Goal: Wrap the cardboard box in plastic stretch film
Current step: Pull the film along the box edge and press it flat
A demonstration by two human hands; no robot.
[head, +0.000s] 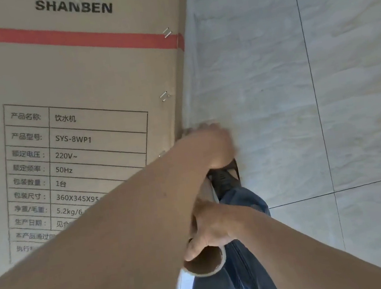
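Nearest the camera, the right hand (210, 229) curls round the near end of a stretch film roll (206, 262), thumb at its open cardboard core. Farther down the roll, the left hand (211, 146) grips its far end, fingers wrapped over it. Both hold the roll just beside the lower right edge of the tall SHANBEN cardboard box (80, 91), which stands on the pale tiled floor (324, 102). Blue jeans (251, 282) and a dark shoe (225, 178) show below.
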